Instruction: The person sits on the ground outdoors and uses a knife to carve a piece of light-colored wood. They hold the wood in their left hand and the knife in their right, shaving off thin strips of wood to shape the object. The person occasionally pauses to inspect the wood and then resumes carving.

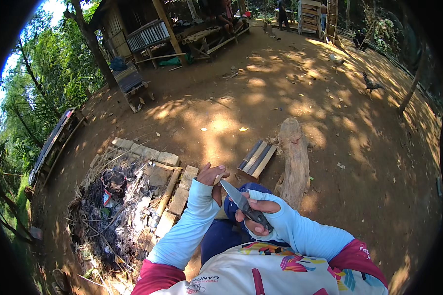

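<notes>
My right hand point(265, 206) is closed around the dark handle of a knife point(235, 195). The knife's grey blade slants up and to the left, its tip close to my left hand point(209, 175). That left hand is closed, pinching a small pale piece point(217, 180) whose kind I cannot make out. Whether the blade touches the piece is too small to tell. Both forearms are in light blue sleeves, and the hands are held in front of my body above my dark blue trousers point(217, 239).
To the left lies an ash heap point(118, 206) with litter, edged by bricks point(178, 201). A small slatted wooden stool point(257, 158) and a thick log point(294, 157) lie ahead. Farther off are a hut point(133, 29), a bench point(129, 81), people and chickens point(371, 84).
</notes>
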`<state>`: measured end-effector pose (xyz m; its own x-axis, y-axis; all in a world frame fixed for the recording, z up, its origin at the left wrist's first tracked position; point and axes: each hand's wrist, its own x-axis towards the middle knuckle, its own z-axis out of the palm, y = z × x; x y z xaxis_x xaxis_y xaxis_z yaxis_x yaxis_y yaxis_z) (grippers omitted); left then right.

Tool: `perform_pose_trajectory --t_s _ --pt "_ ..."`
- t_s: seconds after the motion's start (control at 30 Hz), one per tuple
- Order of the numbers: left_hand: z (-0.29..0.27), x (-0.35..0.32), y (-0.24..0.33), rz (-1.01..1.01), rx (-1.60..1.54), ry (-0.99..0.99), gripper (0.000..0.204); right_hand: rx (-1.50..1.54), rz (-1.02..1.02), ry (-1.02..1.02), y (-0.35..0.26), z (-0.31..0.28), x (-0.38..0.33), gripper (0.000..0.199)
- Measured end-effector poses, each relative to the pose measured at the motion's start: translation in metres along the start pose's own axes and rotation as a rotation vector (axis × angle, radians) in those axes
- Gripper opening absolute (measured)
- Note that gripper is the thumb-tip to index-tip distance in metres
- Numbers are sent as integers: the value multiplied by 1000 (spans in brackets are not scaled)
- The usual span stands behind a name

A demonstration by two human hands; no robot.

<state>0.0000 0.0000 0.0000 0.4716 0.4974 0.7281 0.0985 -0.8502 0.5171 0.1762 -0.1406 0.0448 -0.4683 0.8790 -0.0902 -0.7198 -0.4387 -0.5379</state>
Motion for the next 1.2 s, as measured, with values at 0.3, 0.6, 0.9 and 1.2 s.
perform_pose_trajectory --t_s 0.3,0.6,0.9,1.2 --pt "-9 -11 -4 -118 -26 -131 43 -1098 -113 406 -6 24 -6 44" --pt "-28 4 23 -232 66 -387 35 -953 5 386 -7 21 -9 46" --pt "-46 15 41 -233 73 -552 36 -443 117 246 1 -13 -8 47" --pt "-9 -35 -33 -621 94 -197 19 -626 85 381 17 -1 -6 36"
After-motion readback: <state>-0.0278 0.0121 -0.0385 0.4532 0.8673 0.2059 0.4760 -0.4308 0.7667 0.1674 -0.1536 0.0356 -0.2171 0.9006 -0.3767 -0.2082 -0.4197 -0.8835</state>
